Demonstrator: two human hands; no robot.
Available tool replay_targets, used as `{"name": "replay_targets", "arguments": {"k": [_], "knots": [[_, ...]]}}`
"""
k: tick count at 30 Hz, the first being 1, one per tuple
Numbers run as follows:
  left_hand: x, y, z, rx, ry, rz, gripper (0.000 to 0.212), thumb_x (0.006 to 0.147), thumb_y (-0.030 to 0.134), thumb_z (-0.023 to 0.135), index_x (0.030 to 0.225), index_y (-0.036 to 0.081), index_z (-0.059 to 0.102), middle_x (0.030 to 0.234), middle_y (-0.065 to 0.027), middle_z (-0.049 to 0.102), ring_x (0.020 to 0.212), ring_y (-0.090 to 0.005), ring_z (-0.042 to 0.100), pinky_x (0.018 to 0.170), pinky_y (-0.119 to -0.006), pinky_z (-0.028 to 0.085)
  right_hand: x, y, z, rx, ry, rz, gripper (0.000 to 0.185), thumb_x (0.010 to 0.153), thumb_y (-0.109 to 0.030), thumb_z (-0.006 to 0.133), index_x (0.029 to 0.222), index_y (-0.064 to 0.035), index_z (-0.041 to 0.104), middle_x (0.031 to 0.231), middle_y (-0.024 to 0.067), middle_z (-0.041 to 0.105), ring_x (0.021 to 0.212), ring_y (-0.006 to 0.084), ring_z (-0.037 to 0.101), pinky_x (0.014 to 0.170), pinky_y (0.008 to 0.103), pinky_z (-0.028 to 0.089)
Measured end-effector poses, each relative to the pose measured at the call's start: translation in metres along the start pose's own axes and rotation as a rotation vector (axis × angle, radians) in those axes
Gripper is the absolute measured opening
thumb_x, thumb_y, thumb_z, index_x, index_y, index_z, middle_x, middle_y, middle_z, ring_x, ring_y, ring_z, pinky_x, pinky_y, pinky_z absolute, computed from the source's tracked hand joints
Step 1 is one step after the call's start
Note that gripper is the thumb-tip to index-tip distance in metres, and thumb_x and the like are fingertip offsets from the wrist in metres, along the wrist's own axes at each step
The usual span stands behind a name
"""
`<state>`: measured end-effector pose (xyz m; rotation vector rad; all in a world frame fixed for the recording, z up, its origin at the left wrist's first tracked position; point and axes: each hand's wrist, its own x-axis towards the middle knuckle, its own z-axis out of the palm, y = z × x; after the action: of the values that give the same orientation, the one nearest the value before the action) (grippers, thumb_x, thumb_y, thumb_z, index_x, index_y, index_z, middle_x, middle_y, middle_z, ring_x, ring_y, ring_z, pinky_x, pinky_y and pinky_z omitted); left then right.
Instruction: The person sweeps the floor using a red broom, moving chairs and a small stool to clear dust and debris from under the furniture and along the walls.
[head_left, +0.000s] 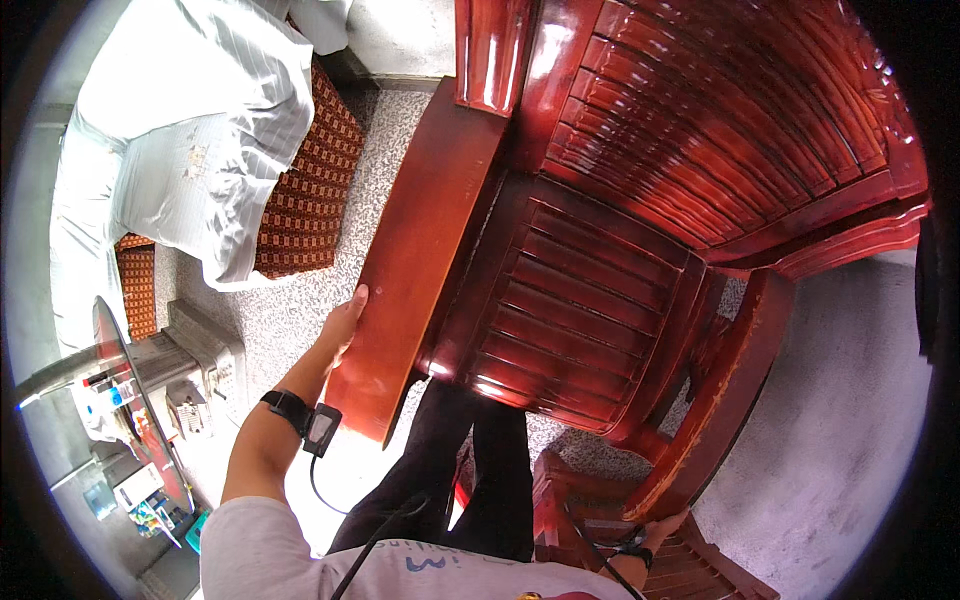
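Note:
A glossy red-brown wooden armchair stands right in front of me, with a slatted seat and a slatted back. My left hand grips the outer edge of its wide, flat left armrest, thumb on top and fingers under the edge. At the lower right, my right hand holds the front end of the curved right armrest, whose edge is worn. Some of the right fingers are hidden beneath that end. My legs are against the front of the seat.
On the left, a sofa with patterned fabric is draped with a white striped cloth. A glass-topped table carries several small items. Another slatted wooden piece stands close behind my right hand. A grey wall borders the right side.

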<state>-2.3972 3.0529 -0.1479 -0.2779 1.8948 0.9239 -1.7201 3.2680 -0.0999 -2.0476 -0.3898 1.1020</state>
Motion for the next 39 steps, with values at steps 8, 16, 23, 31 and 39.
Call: {"name": "replay_targets", "arguments": {"k": [8, 16, 23, 31, 39], "knots": [[-0.009, 0.009, -0.036, -0.001, 0.012, 0.02, 0.079, 0.083, 0.065, 0.038, 0.121, -0.004, 0.048, 0.118, -0.0141, 0.054, 0.105, -0.022, 0.052, 0.092, -0.032, 0.039, -0.041, -0.006, 0.024, 0.009, -0.041, -0.071, 0.058, 0.089, -0.041, 0.04, 0.136, -0.0092, 0.029, 0.138, 0.009, 0.031, 0.125, 0.0262, 0.032, 0.102, 0.0379, 0.03], [0.008, -0.03, -0.128, -0.223, -0.031, 0.044, 0.072, 0.087, 0.061, 0.03, 0.132, 0.006, 0.038, 0.128, -0.0092, 0.046, 0.115, -0.0208, 0.045, 0.095, -0.034, 0.037, -0.068, 0.002, 0.069, 0.267, 0.075, 0.194, 0.048, 0.087, -0.035, 0.043, 0.125, -0.0068, 0.044, 0.129, 0.0091, 0.044, 0.117, 0.0267, 0.043, 0.099, 0.0397, 0.034], [0.043, -0.031, -0.195, -0.044, 0.103, 0.14, 0.071, 0.089, 0.056, 0.034, 0.138, 0.005, 0.025, 0.139, -0.0099, 0.03, 0.124, -0.0229, 0.033, 0.101, -0.037, 0.03, -0.058, 0.035, 0.069, 0.251, 0.035, 0.149, 0.042, 0.086, -0.03, 0.044, 0.115, -0.0002, 0.051, 0.117, 0.0128, 0.053, 0.106, 0.0306, 0.05, 0.094, 0.0406, 0.039], [0.014, -0.013, -0.172, 0.578, 0.545, 0.135, 0.067, 0.091, 0.049, 0.035, 0.137, 0.002, 0.024, 0.14, -0.0148, 0.027, 0.127, -0.0267, 0.029, 0.104, -0.038, 0.025, -0.064, 0.067, 0.07, 0.07, 0.196, 0.143, 0.034, 0.083, -0.029, 0.054, 0.09, 0.0026, 0.064, 0.082, 0.0086, 0.062, 0.073, 0.019, 0.056, 0.068, 0.0352, 0.045], [-0.095, -0.008, -0.044, 1.372, 0.32, 0.663, 0.062, 0.093, 0.042, 0.036, 0.136, -0.001, 0.024, 0.14, -0.0196, 0.025, 0.129, -0.0306, 0.025, 0.106, -0.039, 0.019, -0.091, 0.108, 0.045, -0.079, 0.125, -0.055, 0.046, 0.093, -0.041, 0.039, 0.112, -0.002, 0.054, 0.104, 0.0063, 0.059, 0.097, 0.0183, 0.053, 0.079, 0.032, 0.045]]}}
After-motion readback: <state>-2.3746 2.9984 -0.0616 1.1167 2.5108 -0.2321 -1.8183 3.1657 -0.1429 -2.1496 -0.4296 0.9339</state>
